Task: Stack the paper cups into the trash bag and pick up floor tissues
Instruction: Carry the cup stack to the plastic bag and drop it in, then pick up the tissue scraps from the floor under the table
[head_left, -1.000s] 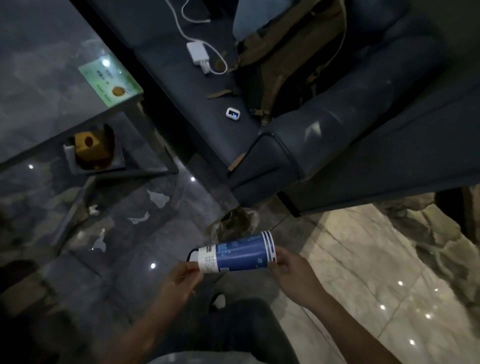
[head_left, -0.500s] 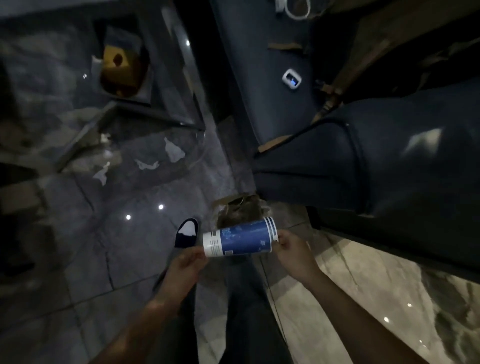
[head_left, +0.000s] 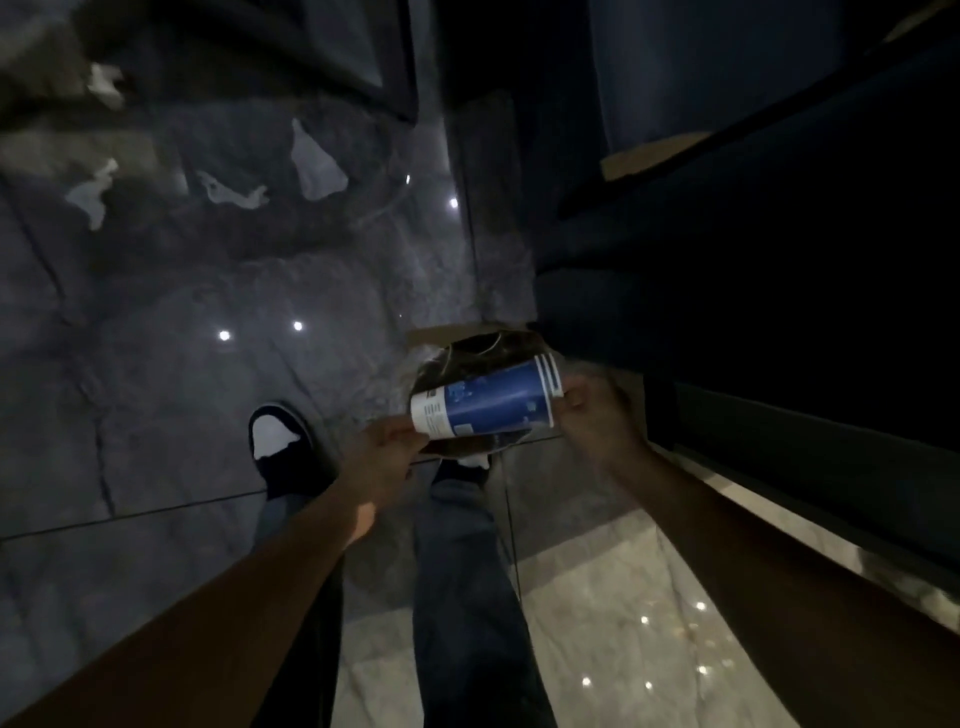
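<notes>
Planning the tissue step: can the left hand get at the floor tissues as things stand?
Probably not yet. The left hand grips the paper cup with the right hand, and the tissues lie far ahead on open floor.

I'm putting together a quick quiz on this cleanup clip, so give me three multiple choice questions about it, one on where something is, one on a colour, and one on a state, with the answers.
1. Where are the tissue scraps?
A. on the dark floor ahead to the left
B. inside the cup
C. on the sofa

2. What colour is most of the paper cup?
A. red
B. blue
C. green

3. How is the cup held?
A. upright in one hand
B. lying on the floor
C. sideways between both hands

Answers:
1 A, the white scraps lie on the dark floor far from the hands.
2 B, its wall is blue with white bands at the ends.
3 C, the left hand grips one end and the right hand the other, over the trash bag.
</notes>
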